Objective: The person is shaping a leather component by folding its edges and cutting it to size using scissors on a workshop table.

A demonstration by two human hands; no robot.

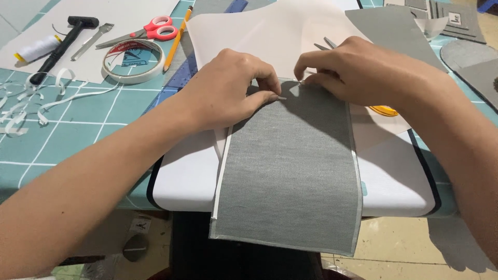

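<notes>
Nearest edge: the grey woven fabric panel (288,176) hangs over the table's rim, white strips along both long sides.
Under it: a white board with a black border (397,181) on the teal grid cutting mat (78,135).
Left hand (228,88): thumb and forefinger pinching something thin at the panel's top edge, what exactly I can't tell.
Right hand (358,70): fingertips pinched together on that same edge, just beside the left.
Risk: a tug here could skew the panel or slide it off the rim, since so much overhangs.
Further back: tape roll (134,62), yellow pencil (177,39), red-handled scissors (140,32), white thread spool (37,47).
</notes>
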